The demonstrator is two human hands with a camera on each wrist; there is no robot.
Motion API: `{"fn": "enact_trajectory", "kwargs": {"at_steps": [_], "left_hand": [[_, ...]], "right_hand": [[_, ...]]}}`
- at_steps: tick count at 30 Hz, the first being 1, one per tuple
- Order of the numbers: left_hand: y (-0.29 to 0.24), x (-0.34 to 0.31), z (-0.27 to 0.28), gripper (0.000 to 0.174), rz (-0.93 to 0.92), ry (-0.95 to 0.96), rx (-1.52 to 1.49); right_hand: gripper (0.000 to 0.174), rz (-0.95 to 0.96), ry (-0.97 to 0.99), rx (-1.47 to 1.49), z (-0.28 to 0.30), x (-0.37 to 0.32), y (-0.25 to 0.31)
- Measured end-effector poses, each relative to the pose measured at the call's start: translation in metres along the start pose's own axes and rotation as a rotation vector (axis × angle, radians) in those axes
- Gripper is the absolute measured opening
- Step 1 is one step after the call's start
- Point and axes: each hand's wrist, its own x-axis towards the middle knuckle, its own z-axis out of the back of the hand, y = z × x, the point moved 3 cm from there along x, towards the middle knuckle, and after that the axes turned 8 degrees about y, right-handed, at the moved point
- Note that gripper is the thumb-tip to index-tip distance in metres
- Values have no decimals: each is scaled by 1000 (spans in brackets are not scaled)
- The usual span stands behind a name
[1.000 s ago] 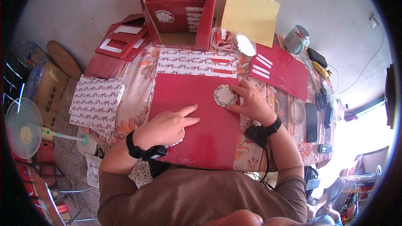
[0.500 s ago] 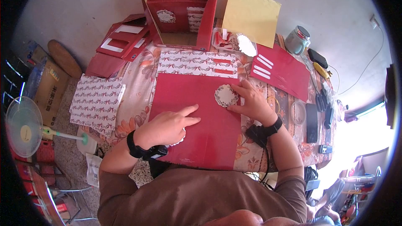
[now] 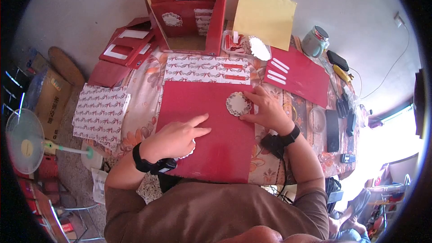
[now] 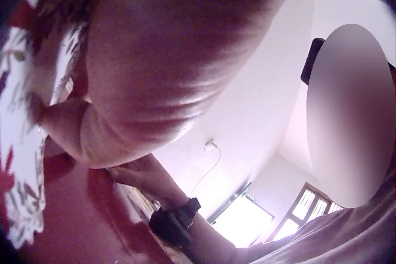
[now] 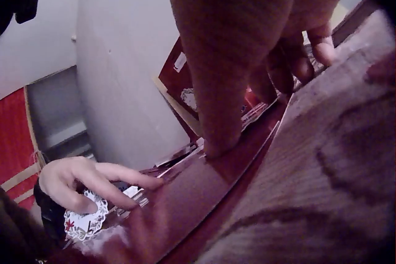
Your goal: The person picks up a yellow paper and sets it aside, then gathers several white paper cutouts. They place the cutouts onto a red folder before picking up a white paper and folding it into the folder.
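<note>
A large red card sheet (image 3: 204, 103) lies flat in front of me. Near its upper right edge is a white scalloped paper label (image 3: 237, 104) with a leafy border. The thumb and index finger of my right hand (image 3: 269, 111) rest spread at that label's right side. Over the lower left of the sheet, my left hand (image 3: 171, 138) holds a second scalloped label (image 5: 88, 219), with the thumb on it. The left index and middle fingers stretch out over the sheet, their tips near its surface. Most of this label is hidden under the hand in the head view.
Patterned sheets (image 3: 204, 65) lie beyond the red card, with another patterned stack (image 3: 100, 114) at left. A red box (image 3: 216, 27), red folders (image 3: 121, 51), a plastic tray (image 3: 231, 53) and a yellow sheet (image 3: 265, 15) stand behind. White strips lie on a red piece (image 3: 310, 81); a mug (image 3: 315, 41) stands at right.
Both hands keep their places on the red sheet, and the labels stay put. Only the head view has shifted slightly, moving the whole table a little left in the picture.
</note>
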Motion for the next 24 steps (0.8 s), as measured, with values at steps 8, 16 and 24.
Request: {"fn": "enact_trajectory", "kwargs": {"at_steps": [8, 16, 24], "left_hand": [[-1, 0, 0, 48, 18, 12, -21], [0, 0, 0, 48, 17, 6, -29], [2, 0, -2, 48, -17, -22, -17]], "right_hand": [[63, -6, -1, -4, -1, -1, 0], [63, -8, -33, -4, 0, -2, 4], [55, 1, -87, 117, 3, -3, 5]]}}
